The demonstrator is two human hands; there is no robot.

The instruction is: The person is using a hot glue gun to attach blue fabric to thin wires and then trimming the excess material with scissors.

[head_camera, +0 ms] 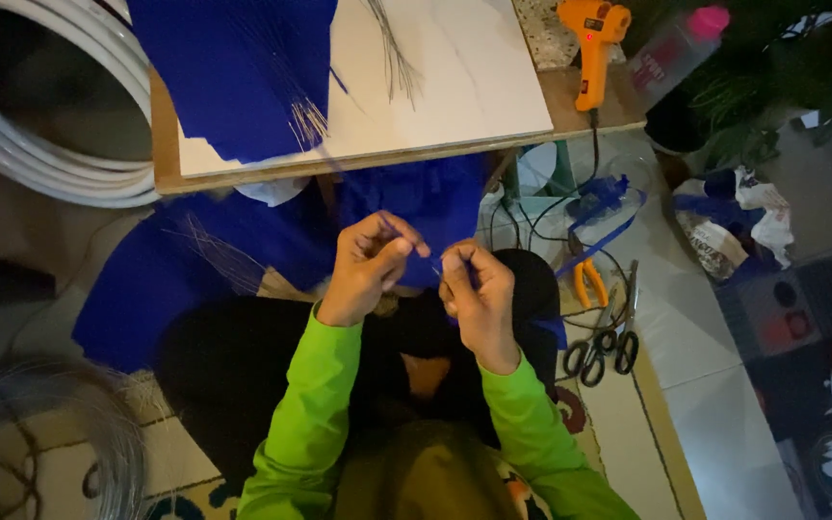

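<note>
My left hand (366,268) and my right hand (479,294) are raised close together over my lap, both in bright green sleeves. Between their fingertips they pinch a small piece of blue material (432,258) on what looks like a thin wire; the piece is mostly hidden by the fingers. Blue sheets (170,289) lie on the floor just beyond my hands. More blue sheet (243,67) rests on the low table (455,67) above, with a bundle of thin wires (308,117) on it.
An orange glue gun (592,43) stands at the table's right end, its cable running down. Black-handled scissors (613,337) and orange-handled pliers (587,279) lie on the floor to my right. Coiled white tubing (21,144) sits at upper left. Scrap paper and cloth (734,221) lie at right.
</note>
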